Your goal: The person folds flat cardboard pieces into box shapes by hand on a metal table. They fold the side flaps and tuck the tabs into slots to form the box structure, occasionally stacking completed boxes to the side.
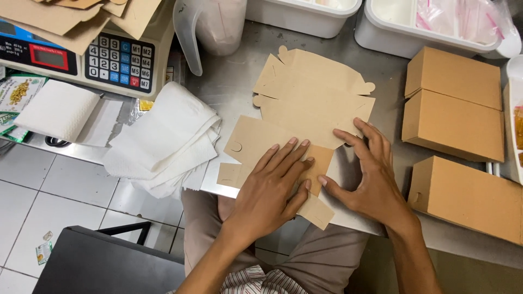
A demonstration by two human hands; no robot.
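A flat, unfolded brown cardboard box blank (305, 103) lies on the steel counter (234, 87), its tabbed end pointing away from me. My left hand (272, 190) lies flat on the near flaps, fingers spread and pressing down. Beside it, my right hand (368, 177) rests on the blank's right near edge, with the thumb touching a folded flap and the fingers spread over the cardboard. Neither hand grips anything.
Three folded brown boxes (455, 117) sit at the right. White paper sheets (163, 141) lie at the left by a weighing scale (98, 57) topped with cardboard blanks. A plastic jug (215, 24) and white bins (414, 27) stand behind. A dark stool (98, 261) stands below.
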